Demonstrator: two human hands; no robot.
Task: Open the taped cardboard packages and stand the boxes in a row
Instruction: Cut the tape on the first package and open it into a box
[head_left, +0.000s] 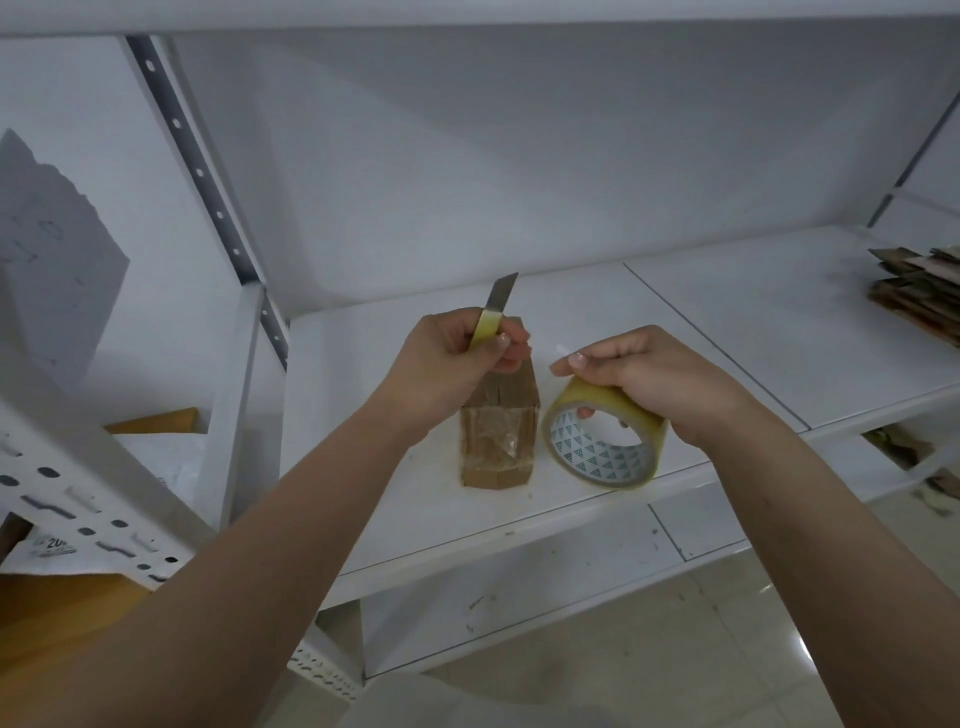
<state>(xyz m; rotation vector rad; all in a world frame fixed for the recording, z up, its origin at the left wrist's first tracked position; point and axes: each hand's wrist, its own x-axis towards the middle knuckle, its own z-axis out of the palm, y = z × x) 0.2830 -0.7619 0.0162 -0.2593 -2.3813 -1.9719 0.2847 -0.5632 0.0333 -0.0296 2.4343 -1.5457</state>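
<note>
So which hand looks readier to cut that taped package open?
The left hand: it grips the knife, blade out, right over the taped package. The right hand is busy holding the tape roll.

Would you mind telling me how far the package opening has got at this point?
Nothing looks finished: the small brown cardboard package on the white shelf still has clear tape across it, and no boxes stand in a row. In hand: the left hand grips a yellow-handled utility knife, blade up, while the right hand holds a yellowish tape roll. Cutting and lining up remain.
</note>
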